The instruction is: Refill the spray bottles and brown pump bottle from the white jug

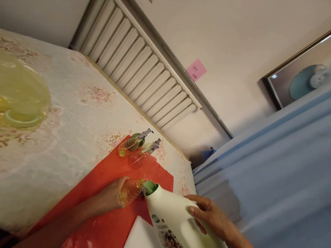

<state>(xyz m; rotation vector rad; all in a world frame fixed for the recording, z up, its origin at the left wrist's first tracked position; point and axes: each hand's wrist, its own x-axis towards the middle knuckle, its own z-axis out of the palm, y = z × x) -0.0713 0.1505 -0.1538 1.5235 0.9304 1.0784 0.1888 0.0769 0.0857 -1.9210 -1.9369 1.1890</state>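
Observation:
My right hand is wrapped round the handle of a large cream detergent jug, which is tilted to the left. The jug's green spout meets the neck of a small clear bottle. That bottle, with yellowish liquid in it, lies tilted in my left hand, whose fingers are mostly hidden behind it. Beyond my hands stand two clear pump bottles, one with yellow liquid and one that looks pinkish over the red sheet. Whether liquid is flowing from the spout I cannot tell.
A red plastic sheet and a white box-like object lie on the flowered tablecloth. At left sits a big transparent yellow-green container. Behind the table are a radiator and a blue curtain.

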